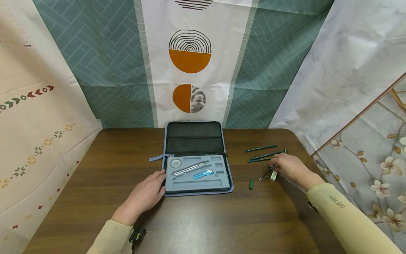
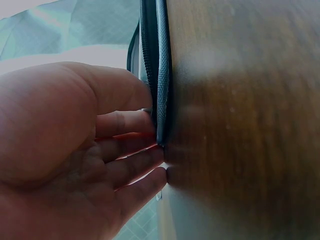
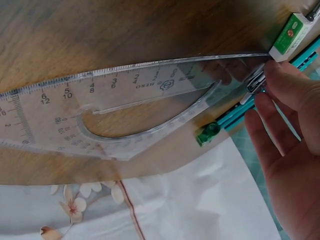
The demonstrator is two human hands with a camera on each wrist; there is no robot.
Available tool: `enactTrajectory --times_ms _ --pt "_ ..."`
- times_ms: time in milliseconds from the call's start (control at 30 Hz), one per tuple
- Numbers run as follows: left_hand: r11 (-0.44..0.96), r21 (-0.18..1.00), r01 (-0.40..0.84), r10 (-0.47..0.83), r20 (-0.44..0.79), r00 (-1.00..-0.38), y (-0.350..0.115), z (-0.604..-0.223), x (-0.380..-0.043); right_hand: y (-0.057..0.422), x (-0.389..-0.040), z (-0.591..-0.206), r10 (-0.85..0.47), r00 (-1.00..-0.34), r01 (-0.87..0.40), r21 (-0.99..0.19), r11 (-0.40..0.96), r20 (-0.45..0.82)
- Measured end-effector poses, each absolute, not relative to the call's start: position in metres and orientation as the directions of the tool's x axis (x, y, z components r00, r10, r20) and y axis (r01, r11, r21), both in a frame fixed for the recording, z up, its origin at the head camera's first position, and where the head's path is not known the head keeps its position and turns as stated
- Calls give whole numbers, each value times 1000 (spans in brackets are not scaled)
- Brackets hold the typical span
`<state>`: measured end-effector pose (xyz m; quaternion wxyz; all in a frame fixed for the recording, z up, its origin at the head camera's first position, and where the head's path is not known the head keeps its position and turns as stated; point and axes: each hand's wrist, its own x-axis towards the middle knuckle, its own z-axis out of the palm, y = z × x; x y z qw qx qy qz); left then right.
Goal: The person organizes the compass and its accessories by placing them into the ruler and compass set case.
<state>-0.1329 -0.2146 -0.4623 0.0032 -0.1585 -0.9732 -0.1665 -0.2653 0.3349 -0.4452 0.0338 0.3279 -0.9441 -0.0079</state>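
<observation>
An unzipped blue-grey zip case (image 1: 231,183) lies on the table, with a grey tray holding a silver compass (image 1: 190,168), a blue utility knife (image 1: 203,174) and a round white disc (image 1: 176,163). My left hand (image 1: 147,190) touches the case's left edge with loosely extended fingers (image 2: 137,192). On the right, my right hand (image 1: 290,167) pinches a small silver metal piece (image 3: 256,81) between thumb and fingers; its exact kind is unclear. Close by are a white-and-green eraser (image 1: 273,175), a dark metal tool (image 1: 264,176) and a clear set square (image 3: 145,97).
Several dark green pencils (image 1: 260,149) lie beyond the right hand, beside a small green object (image 3: 207,133). A green block (image 1: 251,184) rests between case and hand. A patterned cloth (image 1: 190,70) hangs along the table's back edge.
</observation>
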Motion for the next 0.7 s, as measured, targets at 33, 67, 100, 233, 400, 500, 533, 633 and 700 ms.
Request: enactTrajectory --times_ms 33,67,100,233,400,500,533,633,700 --pt "894 323 310 308 61 -950 -215 -462 -133 335 -265 -445 -615 -787 -614 37 789 55" --pt "894 322 312 308 62 -949 -215 -463 -133 335 -265 -445 -609 -791 -608 36 793 52" --pt "894 322 312 309 63 -949 -215 -463 -132 336 -265 -445 -606 -794 -605 39 795 48" --pt "895 317 315 311 65 -948 -215 -464 -133 337 -266 -446 -602 -797 -600 48 798 43" --pt "897 314 312 307 65 -949 -215 -464 -133 338 -267 -447 -607 -794 -605 44 795 45" --pt "898 315 309 305 62 -950 -215 -463 -133 338 -267 -447 -602 -798 -600 41 799 42" --pt "898 316 307 304 60 -951 -215 -463 -133 338 -267 -447 -600 -799 -599 39 800 42" --pt "899 319 301 300 53 -952 -215 -462 -133 337 -267 -448 -599 -799 -598 39 800 46" --pt "899 322 297 298 49 -953 -215 -462 -133 337 -267 -448 -602 -797 -601 37 798 52"
